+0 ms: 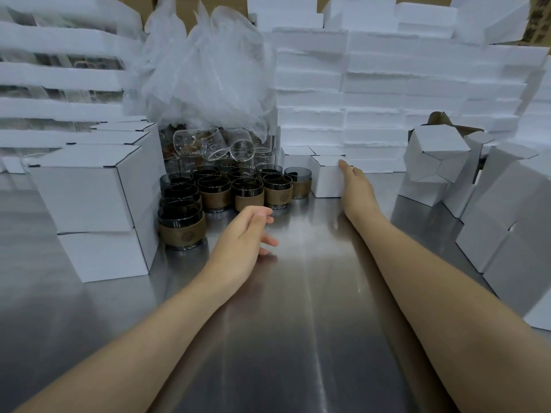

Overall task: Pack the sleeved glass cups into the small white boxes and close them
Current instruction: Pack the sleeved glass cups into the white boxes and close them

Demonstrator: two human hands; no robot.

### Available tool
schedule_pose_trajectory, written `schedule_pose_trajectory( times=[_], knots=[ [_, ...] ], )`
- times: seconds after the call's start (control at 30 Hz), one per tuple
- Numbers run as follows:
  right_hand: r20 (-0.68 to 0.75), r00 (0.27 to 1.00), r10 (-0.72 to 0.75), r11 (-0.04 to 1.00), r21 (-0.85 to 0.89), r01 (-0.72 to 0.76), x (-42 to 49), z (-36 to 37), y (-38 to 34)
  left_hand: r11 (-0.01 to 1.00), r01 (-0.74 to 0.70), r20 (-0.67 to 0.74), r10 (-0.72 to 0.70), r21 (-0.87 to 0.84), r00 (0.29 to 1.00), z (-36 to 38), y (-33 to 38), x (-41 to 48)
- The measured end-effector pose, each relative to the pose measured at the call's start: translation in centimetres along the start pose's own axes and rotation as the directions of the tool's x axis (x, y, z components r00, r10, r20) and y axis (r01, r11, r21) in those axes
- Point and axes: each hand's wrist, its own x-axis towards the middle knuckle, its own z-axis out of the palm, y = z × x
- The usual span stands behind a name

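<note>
- Right hand: extended toward the far edge of the surface, fingers straight and flat against the right side of 1 small white box. It grips nothing. Judged purpose: drawing the box nearer for loading.
- Left hand: fingers relaxed, empty, just beside the sleeved glass cups, probably placed to pick 1 up.
- Sleeved glass cups: clustered upright near the far edge, left of that box.
- Closed boxes: stacked at the left edge, apparently kept out of the middle.

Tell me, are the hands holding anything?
Nothing is gripped. The right hand only touches the right side of a small white box; the left hand is empty, near the sleeved cups.
</note>
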Motion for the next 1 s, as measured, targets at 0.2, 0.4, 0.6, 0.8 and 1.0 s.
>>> schedule_pose_trajectory(
  times=[0.2,0.4,0.6,0.8,1.0],
  knots=[
    [0.015,0.994,0.106,0.993,-0.059,-0.105,-2.0,-1.1,-0.7,1.000,-0.007,-0.012,0.007,0.010,1.000,-0.1,0.4,-0.2],
    [0.038,0.997,0.063,0.989,-0.135,-0.057,-6.8,-2.7,-2.4,0.999,0.020,0.006,-0.020,0.027,1.000,-0.3,1.0,-0.6],
    [0.083,0.996,0.033,0.990,-0.140,-0.021,-11.5,-4.7,-2.7,0.988,-0.030,0.094,0.016,0.153,0.995,-0.4,1.2,-1.4],
    [0.163,0.987,-0.002,0.992,-0.127,0.023,-12.0,-5.9,-2.6,0.978,-0.061,0.122,0.037,0.198,0.992,-0.3,1.1,-1.4],
    [-0.069,0.995,-0.076,0.973,-0.222,0.059,-11.7,-7.9,-4.2,0.980,-0.063,0.129,0.039,0.190,0.991,-0.3,1.0,-1.1]
  ],
)
